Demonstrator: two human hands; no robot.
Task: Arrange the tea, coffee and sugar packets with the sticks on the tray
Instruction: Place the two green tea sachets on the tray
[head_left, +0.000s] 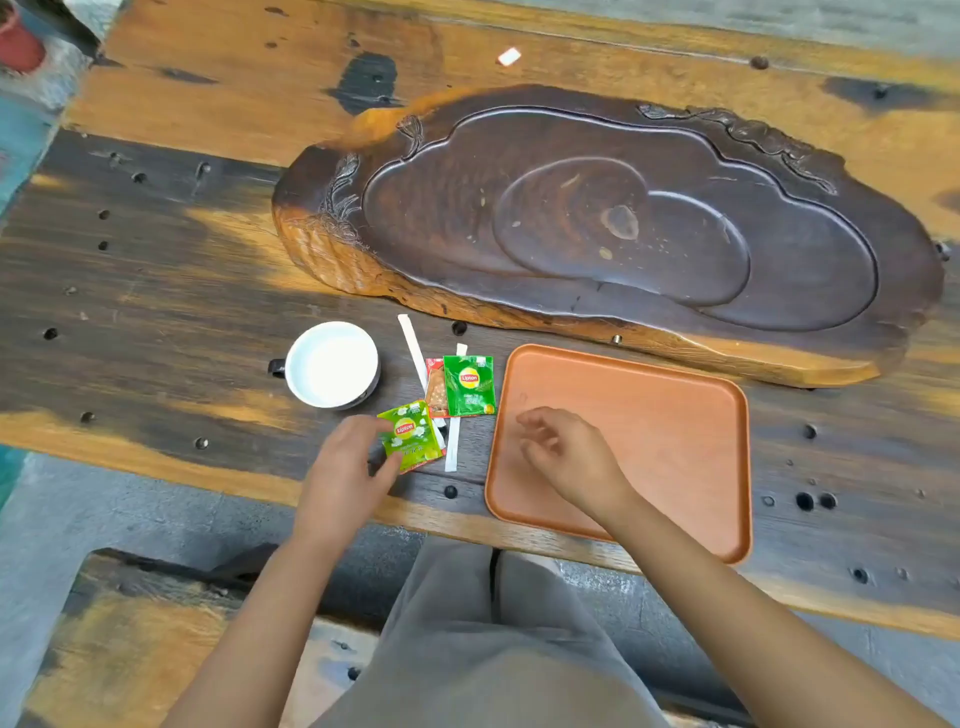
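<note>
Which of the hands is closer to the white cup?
The left hand. It lies just below the white cup, touching a green tea packet. The right hand hovers over the orange tray, farther to the cup's right.

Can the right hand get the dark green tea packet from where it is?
Probably yes: the right hand hovers open over the tray, and the dark green tea packet lies uncovered just beyond the tray's left rim.
</note>
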